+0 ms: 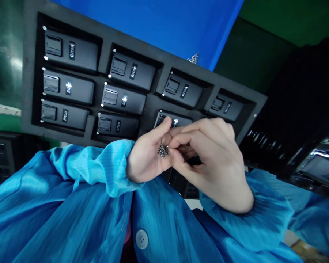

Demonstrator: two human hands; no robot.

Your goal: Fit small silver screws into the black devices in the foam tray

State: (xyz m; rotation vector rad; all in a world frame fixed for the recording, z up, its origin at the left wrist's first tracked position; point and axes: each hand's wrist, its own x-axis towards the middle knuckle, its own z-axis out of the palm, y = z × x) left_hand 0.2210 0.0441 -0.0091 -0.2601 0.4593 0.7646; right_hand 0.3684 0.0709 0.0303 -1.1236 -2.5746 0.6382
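My left hand (146, 155) is cupped, palm up, with a small cluster of tiny silver screws (162, 150) lying in it. My right hand (211, 160) comes in from the right, its fingertips pinched together at the screws. Both hands hover in front of the near edge of a black foam tray (150, 104). The tray holds several black plastic parts marked "Riton" (131, 71), each in its own pocket. Both arms wear blue sleeves.
A blue sheet (153, 22) lies behind the tray, with a small heap of silver screws (193, 58) on it. Dark glossy trays (312, 160) stack at the right. Another black tray (0, 153) shows at the left edge. A green surface lies beyond.
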